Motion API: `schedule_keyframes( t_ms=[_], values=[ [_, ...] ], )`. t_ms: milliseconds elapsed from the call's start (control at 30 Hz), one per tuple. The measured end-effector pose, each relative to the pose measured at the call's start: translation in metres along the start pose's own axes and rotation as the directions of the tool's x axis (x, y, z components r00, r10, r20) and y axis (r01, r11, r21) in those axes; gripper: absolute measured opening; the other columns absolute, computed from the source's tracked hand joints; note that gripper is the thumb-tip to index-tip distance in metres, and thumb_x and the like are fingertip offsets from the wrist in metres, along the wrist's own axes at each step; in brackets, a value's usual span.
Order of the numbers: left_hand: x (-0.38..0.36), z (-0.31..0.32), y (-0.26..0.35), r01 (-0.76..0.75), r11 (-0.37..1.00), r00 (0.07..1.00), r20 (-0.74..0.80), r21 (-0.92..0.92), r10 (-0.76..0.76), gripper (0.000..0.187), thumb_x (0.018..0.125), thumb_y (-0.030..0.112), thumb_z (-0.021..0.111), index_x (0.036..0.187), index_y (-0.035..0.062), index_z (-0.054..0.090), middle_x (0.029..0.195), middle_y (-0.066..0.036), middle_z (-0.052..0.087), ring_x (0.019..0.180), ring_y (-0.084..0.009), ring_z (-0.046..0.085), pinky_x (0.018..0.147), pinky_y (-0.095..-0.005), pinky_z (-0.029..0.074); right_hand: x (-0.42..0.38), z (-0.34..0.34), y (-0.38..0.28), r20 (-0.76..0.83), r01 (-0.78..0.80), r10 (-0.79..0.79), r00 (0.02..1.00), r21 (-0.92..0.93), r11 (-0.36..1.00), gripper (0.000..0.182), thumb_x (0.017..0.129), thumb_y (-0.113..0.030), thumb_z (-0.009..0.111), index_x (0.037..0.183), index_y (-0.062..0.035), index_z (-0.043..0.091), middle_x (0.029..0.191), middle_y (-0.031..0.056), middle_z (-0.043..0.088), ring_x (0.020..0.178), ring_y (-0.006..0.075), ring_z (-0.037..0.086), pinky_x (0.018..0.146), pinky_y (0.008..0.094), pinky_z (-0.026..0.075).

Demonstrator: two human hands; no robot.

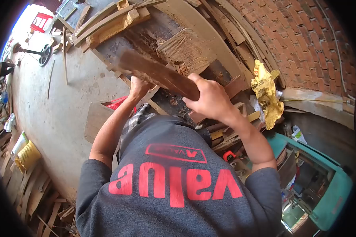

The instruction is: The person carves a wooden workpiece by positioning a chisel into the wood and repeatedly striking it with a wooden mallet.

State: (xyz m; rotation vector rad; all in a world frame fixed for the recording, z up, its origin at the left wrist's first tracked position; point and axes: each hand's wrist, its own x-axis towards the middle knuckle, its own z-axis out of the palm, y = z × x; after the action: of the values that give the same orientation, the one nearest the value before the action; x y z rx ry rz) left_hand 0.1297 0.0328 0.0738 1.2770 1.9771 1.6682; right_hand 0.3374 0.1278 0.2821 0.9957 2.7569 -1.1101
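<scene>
A dark brown block of wood [162, 75] is in my right hand [211, 98], whose fingers and thumb wrap round its near end. The block slants up to the left, and its far end is smeared by motion. My left hand [140, 87] is curled just below the block, over the edge of the workbench. Its fingers are partly hidden behind the block, and what they grip cannot be made out. Beneath both hands the dark workbench [162, 25] carries wood shavings and a pale, rough-surfaced wooden piece [190, 51].
Long timber strips [110, 23] lie at the bench's far left. More boards [229, 29] lean along the brick wall [296, 39]. A crumpled yellow sack [267, 94] hangs at the right. Lower right are a red tape measure [229, 156] and a teal metal frame [336, 189].
</scene>
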Motion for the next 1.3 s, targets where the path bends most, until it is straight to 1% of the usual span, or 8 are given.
schedule_keyframes(
  t_ms=[133, 267, 433, 667, 767, 1000, 1133, 1300],
  values=[
    [0.002, -0.009, 0.012, 0.470, 0.882, 0.852, 0.250, 0.019, -0.460, 0.020, 0.081, 0.019, 0.078, 0.078, 0.0019, 0.067, 0.061, -0.003, 0.063, 0.056, -0.0088, 0.057, 0.054, -0.0272, 0.047, 0.005, -0.014, -0.012, -0.120, 0.050, -0.045, 0.992, 0.035, 0.998, 0.045, 0.074, -0.021, 0.079, 0.109, -0.0033, 0.057, 0.085, 0.0193, 0.068, 0.080, 0.0335, 0.070, 0.071, 0.0388, 0.054],
    [-0.001, 0.000, 0.016, 0.478, 0.878, 0.857, 0.224, -0.005, -0.465, 0.026, 0.081, 0.022, 0.079, 0.072, 0.0012, 0.065, 0.060, -0.002, 0.061, 0.055, -0.0073, 0.053, 0.054, -0.0275, 0.045, 0.006, -0.015, -0.030, -0.302, 0.269, -0.204, 0.931, 0.191, 0.944, 0.043, 0.075, -0.019, 0.078, 0.109, -0.0040, 0.057, 0.083, 0.0160, 0.069, 0.079, 0.0321, 0.070, 0.068, 0.0369, 0.054],
    [0.008, 0.009, 0.013, 0.392, 0.911, 0.883, 0.228, 0.128, -0.411, 0.033, 0.076, 0.026, 0.081, 0.082, -0.0015, 0.064, 0.066, -0.007, 0.062, 0.062, -0.0136, 0.056, 0.063, -0.0325, 0.048, 0.020, -0.016, -0.007, -0.004, -0.174, 0.175, 0.984, -0.157, 0.972, 0.056, 0.076, -0.023, 0.077, 0.121, -0.0011, 0.053, 0.094, 0.0210, 0.070, 0.090, 0.0326, 0.070, 0.080, 0.0401, 0.055],
    [0.024, 0.017, -0.001, 0.427, 0.891, 0.838, 0.302, 0.153, -0.454, 0.042, 0.072, 0.034, 0.083, 0.090, -0.0002, 0.065, 0.076, -0.010, 0.066, 0.067, -0.0161, 0.059, 0.069, -0.0342, 0.049, 0.019, -0.016, -0.004, -0.202, 0.151, -0.116, 0.973, 0.166, 0.975, 0.057, 0.077, -0.030, 0.075, 0.121, -0.0029, 0.051, 0.093, 0.0188, 0.070, 0.087, 0.0340, 0.070, 0.080, 0.0423, 0.056],
    [0.030, 0.022, 0.007, 0.389, 0.913, 0.867, 0.289, 0.120, -0.407, 0.042, 0.072, 0.035, 0.083, 0.091, 0.0006, 0.065, 0.077, -0.010, 0.066, 0.070, -0.0158, 0.060, 0.071, -0.0338, 0.049, 0.025, -0.005, 0.023, -0.038, -0.129, 0.125, 0.991, -0.113, 0.985, 0.067, 0.078, -0.030, 0.076, 0.132, -0.0010, 0.048, 0.105, 0.0234, 0.067, 0.098, 0.0368, 0.066, 0.087, 0.0397, 0.052],
    [0.028, 0.025, 0.003, 0.371, 0.907, 0.857, 0.302, 0.200, -0.418, 0.040, 0.073, 0.032, 0.082, 0.092, 0.0012, 0.066, 0.080, -0.010, 0.067, 0.071, -0.0163, 0.059, 0.071, -0.0331, 0.049, 0.011, -0.018, 0.007, -0.267, 0.191, -0.119, 0.956, 0.263, 0.946, 0.054, 0.079, -0.027, 0.076, 0.119, -0.0032, 0.050, 0.098, 0.0179, 0.068, 0.090, 0.0316, 0.069, 0.081, 0.0395, 0.056],
    [0.034, 0.023, 0.007, 0.426, 0.875, 0.805, 0.344, 0.230, -0.483, 0.040, 0.073, 0.030, 0.083, 0.095, 0.0015, 0.066, 0.079, -0.009, 0.066, 0.071, -0.0152, 0.058, 0.070, -0.0318, 0.049, 0.025, 0.000, 0.041, 0.008, -0.103, 0.107, 0.994, -0.199, 0.975, 0.057, 0.080, -0.028, 0.074, 0.125, -0.0060, 0.048, 0.099, 0.0208, 0.068, 0.092, 0.0367, 0.068, 0.080, 0.0421, 0.056],
    [0.034, 0.020, 0.015, 0.426, 0.886, 0.812, 0.354, 0.185, -0.464, 0.037, 0.074, 0.020, 0.081, 0.103, 0.0038, 0.064, 0.081, -0.006, 0.066, 0.069, -0.0109, 0.057, 0.066, -0.0303, 0.049, 0.022, -0.011, 0.030, -0.096, -0.022, 0.021, 0.995, -0.009, 1.000, 0.058, 0.078, -0.029, 0.076, 0.122, -0.0015, 0.050, 0.098, 0.0216, 0.069, 0.090, 0.0383, 0.068, 0.079, 0.0428, 0.056]
  ],
)
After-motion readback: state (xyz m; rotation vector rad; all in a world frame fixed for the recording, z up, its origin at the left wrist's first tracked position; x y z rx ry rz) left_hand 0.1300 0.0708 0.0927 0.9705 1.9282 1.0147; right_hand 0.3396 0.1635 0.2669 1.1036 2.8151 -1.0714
